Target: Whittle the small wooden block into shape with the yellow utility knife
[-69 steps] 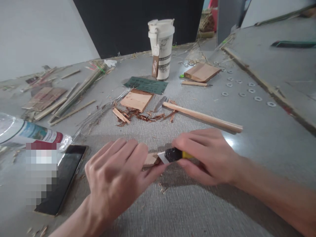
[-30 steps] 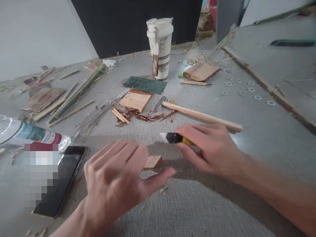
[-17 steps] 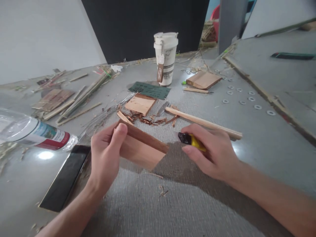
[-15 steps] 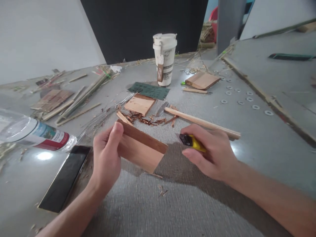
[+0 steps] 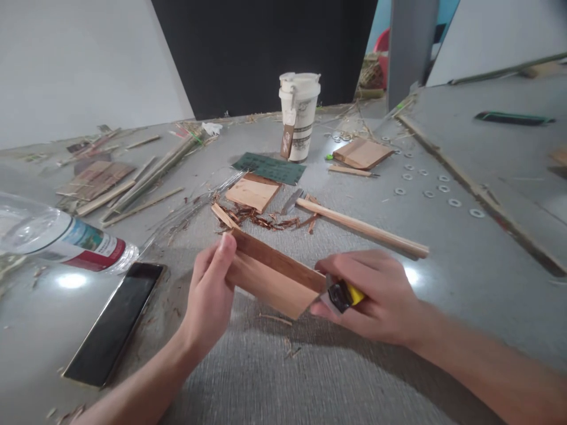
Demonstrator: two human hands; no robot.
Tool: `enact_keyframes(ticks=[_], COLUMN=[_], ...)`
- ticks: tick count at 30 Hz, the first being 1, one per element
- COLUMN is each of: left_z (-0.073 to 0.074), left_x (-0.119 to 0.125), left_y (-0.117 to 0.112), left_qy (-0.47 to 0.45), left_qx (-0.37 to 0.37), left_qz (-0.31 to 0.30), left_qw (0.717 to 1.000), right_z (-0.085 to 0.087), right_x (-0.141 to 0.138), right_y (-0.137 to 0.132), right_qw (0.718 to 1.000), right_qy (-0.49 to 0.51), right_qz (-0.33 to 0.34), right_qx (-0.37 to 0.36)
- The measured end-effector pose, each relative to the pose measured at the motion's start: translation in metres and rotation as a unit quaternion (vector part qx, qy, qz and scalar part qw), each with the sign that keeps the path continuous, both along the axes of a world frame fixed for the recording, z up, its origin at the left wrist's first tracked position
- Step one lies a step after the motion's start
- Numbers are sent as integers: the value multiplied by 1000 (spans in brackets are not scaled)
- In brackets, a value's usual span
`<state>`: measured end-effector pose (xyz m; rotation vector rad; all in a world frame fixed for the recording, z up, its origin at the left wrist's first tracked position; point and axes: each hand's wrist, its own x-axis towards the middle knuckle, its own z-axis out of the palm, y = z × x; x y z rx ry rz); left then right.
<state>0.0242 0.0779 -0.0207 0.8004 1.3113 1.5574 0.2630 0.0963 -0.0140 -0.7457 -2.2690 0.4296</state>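
Observation:
My left hand (image 5: 211, 301) grips the left end of a flat reddish wood piece (image 5: 272, 284) and holds it tilted above the grey table (image 5: 310, 366). My right hand (image 5: 376, 295) is closed round a yellow and black utility knife (image 5: 344, 294). The knife's blade end touches the right edge of the wood piece. Both hands are near the table's front, over a woven grey mat.
A black phone (image 5: 114, 321) lies at the left, a plastic bottle (image 5: 57, 236) behind it. Further back lie wood shavings (image 5: 261, 219), a small board (image 5: 252, 192), green sandpaper (image 5: 270, 168), a long stick (image 5: 361, 227), a white cup (image 5: 299, 115) and several washers (image 5: 443, 189).
My left hand lifted the wood piece off the table and tilted it up. My right hand drew the knife away, then brought it back to the piece's right edge.

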Motion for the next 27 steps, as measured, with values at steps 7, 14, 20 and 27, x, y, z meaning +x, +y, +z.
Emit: enact_keyframes(ticks=[7, 14, 20, 27], left_z=[7, 22, 22, 29], left_x=[-4, -1, 0, 3], left_y=[-5, -10, -11, -15], left_qy=[235, 392, 468, 622], left_qx=[77, 96, 166, 332], left_qz=[-81, -115, -74, -87], left_qw=[965, 908, 865, 703], right_z=[-2, 0, -2, -2], right_x=[-2, -2, -2, -1], right_y=[2, 0, 3, 5], right_qw=[1000, 998, 995, 992], right_qy=[-23, -60, -97, -108], right_qz=[4, 26, 35, 62], right_qx=[12, 26, 11, -15])
